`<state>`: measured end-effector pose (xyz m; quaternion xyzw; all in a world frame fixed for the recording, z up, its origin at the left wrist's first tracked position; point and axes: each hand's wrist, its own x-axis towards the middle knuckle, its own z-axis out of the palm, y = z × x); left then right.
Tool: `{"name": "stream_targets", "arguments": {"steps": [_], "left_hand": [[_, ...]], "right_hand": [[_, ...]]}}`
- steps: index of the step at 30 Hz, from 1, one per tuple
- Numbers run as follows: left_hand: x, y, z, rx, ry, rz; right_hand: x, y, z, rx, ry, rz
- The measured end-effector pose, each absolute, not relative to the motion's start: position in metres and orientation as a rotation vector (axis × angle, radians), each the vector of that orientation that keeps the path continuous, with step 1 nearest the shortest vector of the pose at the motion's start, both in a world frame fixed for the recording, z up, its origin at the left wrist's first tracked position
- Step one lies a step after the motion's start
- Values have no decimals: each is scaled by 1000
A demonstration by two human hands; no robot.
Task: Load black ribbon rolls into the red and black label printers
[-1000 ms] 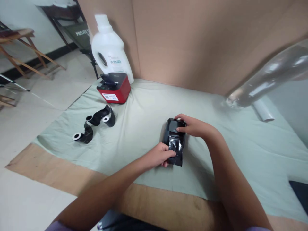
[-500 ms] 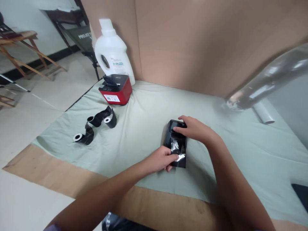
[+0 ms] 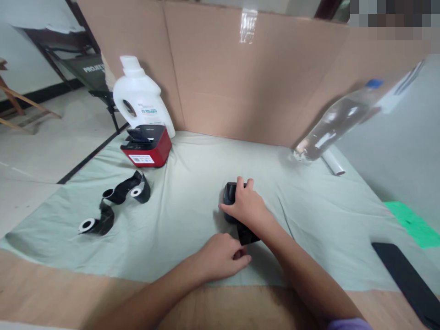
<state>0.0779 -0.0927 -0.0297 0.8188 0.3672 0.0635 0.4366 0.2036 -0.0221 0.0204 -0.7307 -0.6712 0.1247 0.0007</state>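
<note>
A small black box-shaped device (image 3: 229,195) lies on the green cloth, mostly hidden under my right hand (image 3: 245,201). That hand spans it from above, thumb at its left edge and fingers over the far end. From the near end of the device sticks out a dark, glossy strip (image 3: 248,235). Just left of and below this strip is my left hand (image 3: 225,256), low over the cloth. Its fingers are curled, the thumb stands apart from them, and nothing shows between.
Black rolls with white cores (image 3: 137,193) lie partly unwound at left. Behind them stand a red-and-black box (image 3: 160,149) and a white jug (image 3: 142,94). A clear bottle (image 3: 330,126) leans against the cardboard (image 3: 220,82). Right are a white tube (image 3: 333,163) and a dark flat object (image 3: 402,275).
My left hand has let go of the glossy strip and drawn toward me. My right hand has spread over the device. The head view has tilted up and turned right.
</note>
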Motion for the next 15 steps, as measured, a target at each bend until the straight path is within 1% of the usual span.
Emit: {"name": "stream_targets", "arguments": {"steps": [6, 10, 13, 15], "left_hand": [[76, -93, -29, 2129, 866, 204], [77, -93, -31, 2202, 855, 208], [78, -94, -33, 2230, 880, 169], [79, -94, -34, 2220, 904, 162]], "right_hand": [[204, -32, 22, -2321, -2142, 445], [203, -40, 25, -2267, -2248, 379], [220, -47, 28, -2184, -2231, 306], [245, -48, 28, -2122, -2135, 375]]}}
